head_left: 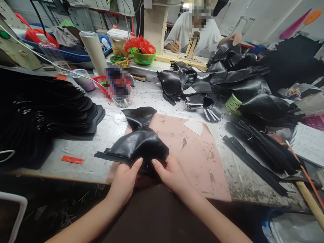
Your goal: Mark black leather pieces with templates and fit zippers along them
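Observation:
A shiny black leather piece lies over the left part of a pink sheet at the table's front edge. It narrows in the middle, and a black zipper runs along its near edge, its tape end sticking out to the left. My left hand grips that near edge with the thumb on top. Close beside it, my right hand pinches the same edge, thumb also on top. The fingers of both hands are mostly hidden under the leather. A white paper piece rests on the sheet's far side.
Stacked black pieces fill the left, near a red strip. Black leather pieces pile up at the back right; zippers and a notebook lie right. Across the table sits a person by a sewing machine.

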`<state>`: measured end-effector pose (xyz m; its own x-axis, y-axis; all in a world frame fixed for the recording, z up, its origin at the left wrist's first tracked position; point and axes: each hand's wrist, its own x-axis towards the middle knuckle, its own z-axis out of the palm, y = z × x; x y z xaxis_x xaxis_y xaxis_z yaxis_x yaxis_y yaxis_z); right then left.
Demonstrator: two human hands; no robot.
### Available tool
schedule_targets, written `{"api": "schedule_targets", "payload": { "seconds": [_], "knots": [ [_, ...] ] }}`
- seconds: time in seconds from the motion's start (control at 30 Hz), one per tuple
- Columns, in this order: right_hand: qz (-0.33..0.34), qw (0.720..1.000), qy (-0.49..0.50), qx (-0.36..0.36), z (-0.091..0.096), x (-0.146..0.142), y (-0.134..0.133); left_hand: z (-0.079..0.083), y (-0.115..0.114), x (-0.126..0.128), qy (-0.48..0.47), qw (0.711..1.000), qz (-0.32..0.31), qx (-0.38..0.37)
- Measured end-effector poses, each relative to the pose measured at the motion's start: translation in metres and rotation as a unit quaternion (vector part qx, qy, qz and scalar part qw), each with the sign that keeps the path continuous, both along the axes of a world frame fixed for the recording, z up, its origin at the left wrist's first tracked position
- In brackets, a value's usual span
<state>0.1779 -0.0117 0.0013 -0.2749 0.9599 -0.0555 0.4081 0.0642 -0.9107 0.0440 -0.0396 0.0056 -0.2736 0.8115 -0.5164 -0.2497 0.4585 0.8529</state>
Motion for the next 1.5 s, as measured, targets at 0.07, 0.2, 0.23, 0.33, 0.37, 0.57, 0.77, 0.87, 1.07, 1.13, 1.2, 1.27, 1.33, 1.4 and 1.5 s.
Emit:
{"api": "schedule_targets", "payload": {
  "seconds": [0.07, 0.2, 0.23, 0.33, 0.37, 0.57, 0.77, 0.87, 1.07, 1.13, 1.2, 1.27, 1.33, 1.4, 1.5],
  "knots": [
    [-0.006, 1.0, 0.012, 0.007, 0.0, 0.0, 0.0, 0.005, 0.001, 0.0, 0.047, 0.999, 0.015, 0.015],
    [-0.011, 0.992, 0.097, -0.076, 0.0, 0.0, 0.001, 0.006, 0.001, 0.0, 0.108, 0.994, -0.011, -0.001],
    [-0.013, 0.984, 0.131, -0.12, -0.001, 0.0, 0.001, 0.004, 0.001, 0.0, 0.114, 0.993, -0.018, -0.009],
    [-0.023, 0.962, 0.19, -0.195, -0.003, 0.001, 0.001, 0.0, 0.0, 0.001, 0.093, 0.995, -0.022, -0.032],
    [-0.028, 0.963, 0.189, -0.192, -0.004, 0.002, 0.001, 0.0, 0.0, 0.001, 0.077, 0.996, -0.023, -0.025],
    [-0.05, 0.968, 0.18, -0.165, -0.007, 0.003, 0.001, 0.001, 0.002, 0.002, 0.06, 0.998, -0.007, 0.015],
    [-0.037, 0.958, 0.208, -0.191, -0.006, 0.006, 0.004, 0.004, 0.001, 0.0, 0.098, 0.989, -0.08, -0.081],
    [-0.025, 0.96, 0.209, -0.186, -0.006, 0.007, 0.005, 0.002, 0.0, -0.001, 0.081, 0.981, -0.124, -0.128],
    [-0.044, 0.958, 0.219, -0.183, -0.004, 0.004, 0.004, -0.002, 0.001, 0.0, 0.094, 0.991, -0.079, -0.061],
    [-0.046, 0.957, 0.221, -0.184, -0.002, 0.003, 0.003, -0.002, 0.002, 0.001, 0.113, 0.991, -0.065, -0.024],
    [-0.044, 0.958, 0.22, -0.178, -0.001, 0.003, 0.003, -0.001, 0.003, 0.002, 0.09, 0.994, -0.06, -0.016],
    [-0.045, 0.963, 0.211, -0.162, -0.002, 0.003, 0.004, 0.001, 0.004, 0.004, 0.059, 0.997, -0.047, -0.028],
    [-0.053, 0.967, 0.199, -0.149, -0.004, 0.003, 0.005, 0.005, 0.005, 0.007, 0.034, 0.998, -0.031, -0.044],
    [-0.058, 0.968, 0.197, -0.147, -0.007, 0.003, 0.006, 0.01, 0.006, 0.01, 0.024, 0.996, -0.025, -0.076],
    [-0.061, 0.965, 0.208, -0.15, -0.008, 0.002, 0.006, 0.013, 0.007, 0.012, 0.028, 0.994, -0.033, -0.096]
  ]
}}
